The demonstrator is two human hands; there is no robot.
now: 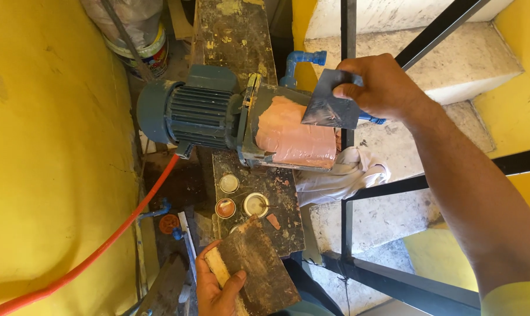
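The right hand (377,86) grips a scraper (330,100), blade touching pink putty (294,136) on the pump (218,117) toward eight o'clock; the left hand (218,289) clasps a board (259,272).

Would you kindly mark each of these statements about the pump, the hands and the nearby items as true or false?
1. The right hand presses a flat dark scraper against pinkish putty on the pump. True.
2. The left hand is empty. False: it holds a dirty wooden board.
3. An orange hose runs along the yellow wall. True.
4. The putty is bright green. False: it is salmon pink.
5. Small open tins sit on the plank below the pump. True.
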